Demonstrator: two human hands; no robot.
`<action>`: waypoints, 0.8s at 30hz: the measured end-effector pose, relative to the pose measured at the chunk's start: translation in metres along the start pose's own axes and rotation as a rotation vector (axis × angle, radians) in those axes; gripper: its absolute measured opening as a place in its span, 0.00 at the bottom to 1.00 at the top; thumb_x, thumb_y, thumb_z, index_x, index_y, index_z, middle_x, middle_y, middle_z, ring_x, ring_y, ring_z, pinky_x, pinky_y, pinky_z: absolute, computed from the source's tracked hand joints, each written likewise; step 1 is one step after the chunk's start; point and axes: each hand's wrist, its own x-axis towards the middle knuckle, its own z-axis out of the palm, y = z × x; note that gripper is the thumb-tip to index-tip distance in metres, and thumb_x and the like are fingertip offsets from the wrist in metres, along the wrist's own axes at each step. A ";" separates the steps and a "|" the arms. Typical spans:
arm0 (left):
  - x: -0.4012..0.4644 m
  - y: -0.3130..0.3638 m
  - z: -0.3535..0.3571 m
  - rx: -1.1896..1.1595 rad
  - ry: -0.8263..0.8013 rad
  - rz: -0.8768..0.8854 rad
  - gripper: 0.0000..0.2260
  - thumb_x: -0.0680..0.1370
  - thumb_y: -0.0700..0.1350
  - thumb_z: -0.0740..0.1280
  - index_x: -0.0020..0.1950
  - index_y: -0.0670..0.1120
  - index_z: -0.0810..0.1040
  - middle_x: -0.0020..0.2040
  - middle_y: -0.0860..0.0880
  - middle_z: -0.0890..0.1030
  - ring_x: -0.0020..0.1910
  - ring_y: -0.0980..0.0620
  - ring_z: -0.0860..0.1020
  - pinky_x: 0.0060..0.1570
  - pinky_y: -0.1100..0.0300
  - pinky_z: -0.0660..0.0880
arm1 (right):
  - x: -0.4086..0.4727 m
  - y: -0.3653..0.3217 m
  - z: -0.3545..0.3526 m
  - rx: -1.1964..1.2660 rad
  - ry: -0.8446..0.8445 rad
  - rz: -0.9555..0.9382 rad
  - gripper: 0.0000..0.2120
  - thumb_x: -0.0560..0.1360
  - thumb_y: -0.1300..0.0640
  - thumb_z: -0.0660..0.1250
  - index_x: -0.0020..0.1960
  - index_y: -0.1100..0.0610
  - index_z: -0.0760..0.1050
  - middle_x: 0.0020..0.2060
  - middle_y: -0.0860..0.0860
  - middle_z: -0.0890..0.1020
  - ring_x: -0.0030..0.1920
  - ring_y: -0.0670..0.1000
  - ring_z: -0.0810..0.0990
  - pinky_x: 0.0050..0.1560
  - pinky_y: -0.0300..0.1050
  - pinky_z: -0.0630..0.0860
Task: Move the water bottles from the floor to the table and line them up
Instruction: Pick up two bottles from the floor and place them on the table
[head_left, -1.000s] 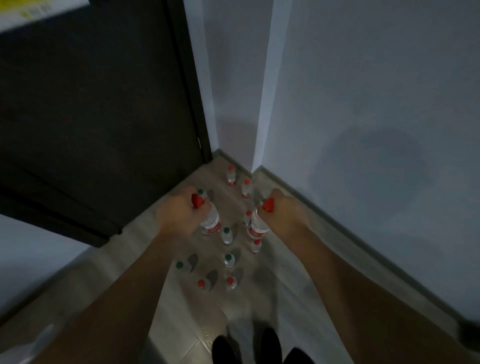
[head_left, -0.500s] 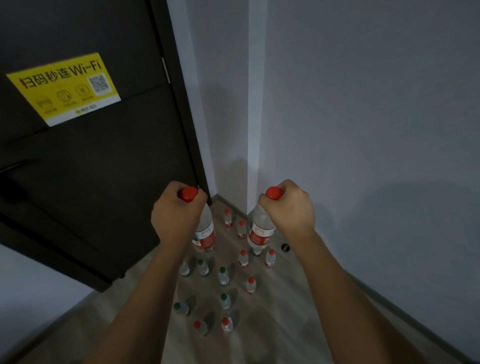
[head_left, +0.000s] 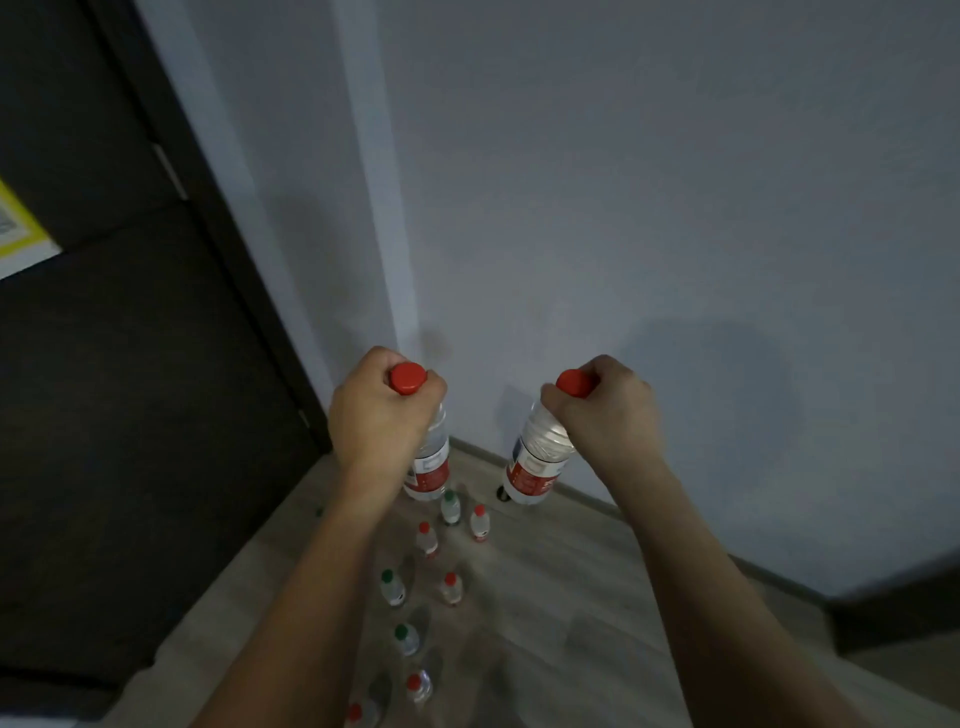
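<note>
Grey walls meeting in a corner, a dark door at the left of the frame, two bottles held above a wood-look floor.

Left hand grips the neck of a red-capped water bottle; right hand grips another, tilted. Both carry red-and-white labels, writing unreadable. Small red- and green-capped bottles stand on the floor at lower centre. A yellow sticker shows at the door's left edge, its print unreadable.
</note>
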 end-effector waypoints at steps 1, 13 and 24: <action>0.003 0.006 0.009 -0.015 -0.014 0.025 0.07 0.67 0.53 0.70 0.36 0.53 0.74 0.33 0.59 0.78 0.32 0.59 0.77 0.31 0.65 0.68 | 0.001 0.002 -0.007 0.004 0.029 0.014 0.10 0.66 0.48 0.71 0.39 0.50 0.72 0.33 0.44 0.77 0.34 0.44 0.76 0.30 0.39 0.69; -0.037 0.092 0.130 -0.161 -0.372 0.257 0.09 0.65 0.56 0.68 0.35 0.52 0.72 0.33 0.59 0.78 0.32 0.59 0.77 0.28 0.66 0.66 | -0.026 0.070 -0.124 -0.108 0.395 0.251 0.10 0.66 0.47 0.71 0.40 0.51 0.73 0.33 0.45 0.77 0.35 0.46 0.76 0.34 0.45 0.76; -0.170 0.201 0.233 -0.233 -0.703 0.469 0.10 0.64 0.53 0.69 0.35 0.50 0.71 0.33 0.57 0.77 0.31 0.55 0.75 0.29 0.62 0.68 | -0.108 0.179 -0.266 -0.142 0.703 0.500 0.10 0.65 0.46 0.69 0.40 0.49 0.70 0.33 0.44 0.76 0.35 0.47 0.76 0.34 0.43 0.73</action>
